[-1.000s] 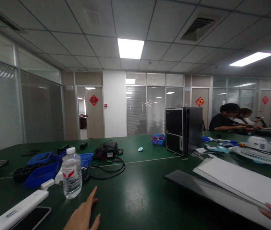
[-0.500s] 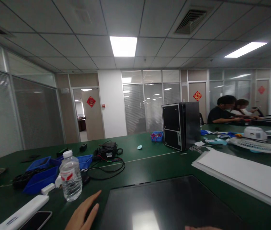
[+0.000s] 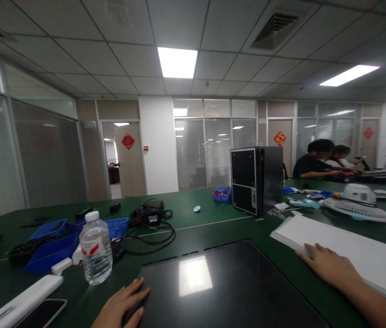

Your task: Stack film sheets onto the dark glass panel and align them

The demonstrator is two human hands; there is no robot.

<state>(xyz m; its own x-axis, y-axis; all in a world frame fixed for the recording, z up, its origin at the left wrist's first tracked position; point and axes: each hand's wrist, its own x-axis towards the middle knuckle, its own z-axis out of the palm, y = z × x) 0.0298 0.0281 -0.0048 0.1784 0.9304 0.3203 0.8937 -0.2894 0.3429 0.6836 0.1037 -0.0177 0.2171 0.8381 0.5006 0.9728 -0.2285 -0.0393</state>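
A flat black screen panel [image 3: 220,282] with a glossy face lies on the green table in front of me, reflecting a ceiling light. At its left edge is my left hand [image 3: 121,305], fingers apart and fingertips at the border; its lower part is cut off by the frame. My right hand [image 3: 329,269] reaches to the right of the panel, fingers stretched out over the near left edge of a stack of white sheets [image 3: 357,246]. Whether its fingertips press on the sheets I cannot tell. Neither hand grips anything.
Left are a water bottle [image 3: 96,250], a white bar-shaped case [image 3: 25,303], a phone [image 3: 43,314] and blue bins [image 3: 51,253]. Farther back stand a black adapter with cables [image 3: 150,212], a computer tower [image 3: 256,180] and a white fan [image 3: 357,207]. People sit at the far right.
My right hand has come up from the bottom edge and moved right to the white sheets. The panel has shifted slightly left and turned. My left hand's fingers now meet its edge.
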